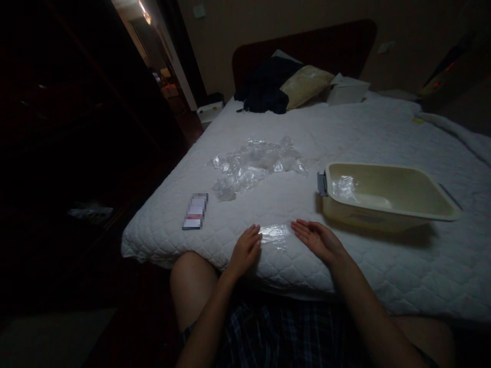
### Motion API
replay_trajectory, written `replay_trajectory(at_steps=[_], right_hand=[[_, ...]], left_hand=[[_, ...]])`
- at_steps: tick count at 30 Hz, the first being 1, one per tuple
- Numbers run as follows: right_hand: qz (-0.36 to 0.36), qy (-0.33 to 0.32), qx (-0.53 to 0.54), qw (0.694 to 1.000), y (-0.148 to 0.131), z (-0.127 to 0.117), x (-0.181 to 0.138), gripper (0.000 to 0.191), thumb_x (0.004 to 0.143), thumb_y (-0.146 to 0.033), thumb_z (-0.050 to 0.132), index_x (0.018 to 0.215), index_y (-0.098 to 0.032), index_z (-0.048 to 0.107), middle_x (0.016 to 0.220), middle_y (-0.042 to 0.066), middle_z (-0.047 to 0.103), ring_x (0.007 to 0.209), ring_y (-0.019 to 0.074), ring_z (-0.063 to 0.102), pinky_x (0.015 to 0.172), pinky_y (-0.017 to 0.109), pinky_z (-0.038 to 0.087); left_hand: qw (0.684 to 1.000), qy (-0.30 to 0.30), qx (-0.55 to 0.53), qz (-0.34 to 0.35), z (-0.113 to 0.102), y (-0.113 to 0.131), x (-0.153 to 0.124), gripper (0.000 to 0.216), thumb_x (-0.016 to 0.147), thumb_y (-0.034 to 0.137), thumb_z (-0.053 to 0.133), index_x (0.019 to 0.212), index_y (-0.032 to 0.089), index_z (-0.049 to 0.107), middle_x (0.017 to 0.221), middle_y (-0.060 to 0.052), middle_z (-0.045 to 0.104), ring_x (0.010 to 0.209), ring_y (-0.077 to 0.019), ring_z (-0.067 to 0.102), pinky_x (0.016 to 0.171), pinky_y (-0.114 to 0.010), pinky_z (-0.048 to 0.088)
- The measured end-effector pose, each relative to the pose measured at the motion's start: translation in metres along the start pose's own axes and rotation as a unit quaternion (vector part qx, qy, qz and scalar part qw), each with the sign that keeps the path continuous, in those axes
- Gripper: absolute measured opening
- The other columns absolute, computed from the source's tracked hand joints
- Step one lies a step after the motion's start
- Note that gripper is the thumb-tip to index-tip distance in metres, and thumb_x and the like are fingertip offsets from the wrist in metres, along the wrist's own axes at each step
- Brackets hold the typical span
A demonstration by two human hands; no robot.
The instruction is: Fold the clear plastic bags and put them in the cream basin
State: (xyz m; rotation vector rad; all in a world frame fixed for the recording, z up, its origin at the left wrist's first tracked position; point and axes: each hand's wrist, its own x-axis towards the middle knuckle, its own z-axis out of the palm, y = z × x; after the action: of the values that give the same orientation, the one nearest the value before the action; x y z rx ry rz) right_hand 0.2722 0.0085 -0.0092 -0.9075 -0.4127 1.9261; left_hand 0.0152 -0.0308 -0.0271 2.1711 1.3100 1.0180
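A flat, shiny clear plastic bag (275, 235) lies on the white quilted bed near its front edge. My left hand (246, 249) is at the bag's left edge, palm down, fingers stretched out. On the other side my right hand (316, 239) is held just off the bag's right edge, its palm turned inward and fingers extended. Neither hand grips anything. Farther back, a loose heap of crumpled clear plastic bags (257, 162) spreads over the quilt. To the right stands a cream plastic bin (383, 217) with grey side latches, and one clear plastic piece (344, 187) lies inside it.
A phone (195, 211) with a blurred screen lies on the bed to the left. Dark clothing (268, 84), a tan pillow (307, 86) and a white box (348, 92) are by the headboard (307, 46). The quilted bed (161, 225) drops off at its left edge.
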Motion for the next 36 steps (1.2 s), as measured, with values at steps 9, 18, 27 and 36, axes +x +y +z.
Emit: replay_trajectory(at_steps=[9,18,27,36], right_hand=[[-0.088,0.0,0.006,0.996,0.003,-0.005,-0.011,0.022,0.079,-0.025,0.043,0.088,-0.021,0.063,0.086,0.005,0.068,0.082,0.016,0.063,0.081,0.032,0.05],[-0.097,-0.011,0.006,0.995,0.006,-0.009,-0.012,0.02,0.079,-0.027,0.045,0.086,-0.023,0.064,0.08,0.001,0.068,0.072,0.0109,0.062,0.073,0.023,0.051],[-0.087,-0.012,0.04,0.995,0.006,-0.008,-0.013,0.021,0.079,-0.025,0.045,0.087,-0.022,0.064,0.081,0.002,0.067,0.072,0.0109,0.062,0.073,0.023,0.051],[-0.137,0.035,-0.043,0.989,0.01,0.011,-0.005,0.017,0.07,-0.03,0.061,0.083,-0.019,0.065,0.08,0.004,0.066,0.078,0.0156,0.062,0.075,0.03,0.051]], left_hand=[[0.995,-0.001,-0.009,-0.096,-0.011,0.013,0.047,0.017,0.077,0.028,0.051,0.082,0.017,0.063,0.081,-0.005,0.062,0.077,-0.0158,0.055,0.072,-0.029,0.044],[0.939,-0.288,-0.02,-0.186,0.005,0.012,0.115,0.014,0.055,0.023,0.064,0.066,0.014,0.064,0.057,-0.001,0.06,0.054,-0.0138,0.052,0.051,-0.023,0.038],[0.938,-0.254,-0.106,-0.209,0.015,0.012,0.103,0.006,0.054,0.019,0.06,0.057,0.014,0.059,0.048,0.005,0.051,0.048,-0.0086,0.045,0.048,-0.02,0.034],[0.894,-0.004,-0.309,-0.324,0.006,0.01,0.081,0.024,0.056,0.033,0.066,0.064,0.014,0.055,0.053,0.003,0.051,0.048,-0.0077,0.047,0.045,-0.018,0.032]])
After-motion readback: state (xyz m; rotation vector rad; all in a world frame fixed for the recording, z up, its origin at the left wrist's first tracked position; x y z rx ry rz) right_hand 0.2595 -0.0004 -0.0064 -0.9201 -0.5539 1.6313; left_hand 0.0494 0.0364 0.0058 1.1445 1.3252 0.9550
